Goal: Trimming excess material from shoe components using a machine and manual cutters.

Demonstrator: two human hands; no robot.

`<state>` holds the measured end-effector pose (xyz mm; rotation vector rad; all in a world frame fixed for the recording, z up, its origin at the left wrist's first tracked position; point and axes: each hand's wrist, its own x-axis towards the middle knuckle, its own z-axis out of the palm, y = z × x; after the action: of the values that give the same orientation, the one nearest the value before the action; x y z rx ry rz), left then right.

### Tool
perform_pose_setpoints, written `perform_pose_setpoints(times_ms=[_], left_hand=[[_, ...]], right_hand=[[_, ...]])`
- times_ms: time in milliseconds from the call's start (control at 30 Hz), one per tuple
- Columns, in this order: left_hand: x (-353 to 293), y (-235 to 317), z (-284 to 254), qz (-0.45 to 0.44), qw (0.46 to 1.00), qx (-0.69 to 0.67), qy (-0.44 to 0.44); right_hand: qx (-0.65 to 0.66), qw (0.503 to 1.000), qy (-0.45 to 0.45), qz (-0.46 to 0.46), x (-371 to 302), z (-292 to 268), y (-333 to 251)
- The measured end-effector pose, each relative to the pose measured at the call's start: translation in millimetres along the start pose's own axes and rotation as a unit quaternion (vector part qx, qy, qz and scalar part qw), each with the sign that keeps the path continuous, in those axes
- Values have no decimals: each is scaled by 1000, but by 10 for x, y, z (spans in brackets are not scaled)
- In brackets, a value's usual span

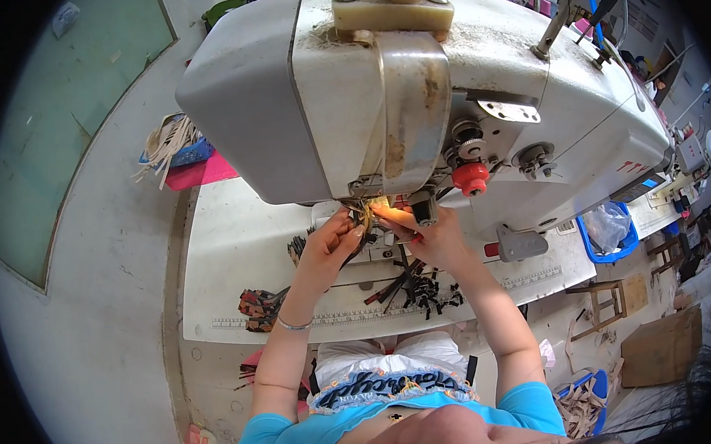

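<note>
A white industrial sewing machine fills the upper middle, and both hands work under its lit needle area. My left hand is closed, thumb and fingers pinching a narrow dark strip beside the needle. My right hand comes in from the other side. Its index finger reaches to the lit spot by the strip's end, and the other fingers are bent and partly hidden. What the right fingers grip, if anything, cannot be made out. Short black strip pieces lie near the right wrist; bundled dark and reddish strips lie by the left forearm.
A ruler scale runs along the front of the white table. A red knob and a grey lever sit on the machine's right. Blue baskets and a wooden stool stand at the right; a wall borders the left.
</note>
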<state>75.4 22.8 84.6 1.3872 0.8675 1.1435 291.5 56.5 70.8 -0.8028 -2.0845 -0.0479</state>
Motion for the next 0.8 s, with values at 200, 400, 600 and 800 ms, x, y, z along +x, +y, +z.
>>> perform_pose_setpoints(times_ms=[200, 400, 600, 800], left_hand=[[32, 39, 18, 3, 1000, 8, 5], [46, 93, 39, 7, 1000, -11, 10], [14, 140, 0, 14, 1000, -15, -5], [25, 198, 3, -27, 999, -31, -25]], right_hand=[[-7, 1000, -1, 14, -1, 1, -33], [224, 930, 77, 282, -143, 25, -562], [641, 606, 12, 470, -57, 100, -785], [496, 732, 87, 459, 32, 67, -800]])
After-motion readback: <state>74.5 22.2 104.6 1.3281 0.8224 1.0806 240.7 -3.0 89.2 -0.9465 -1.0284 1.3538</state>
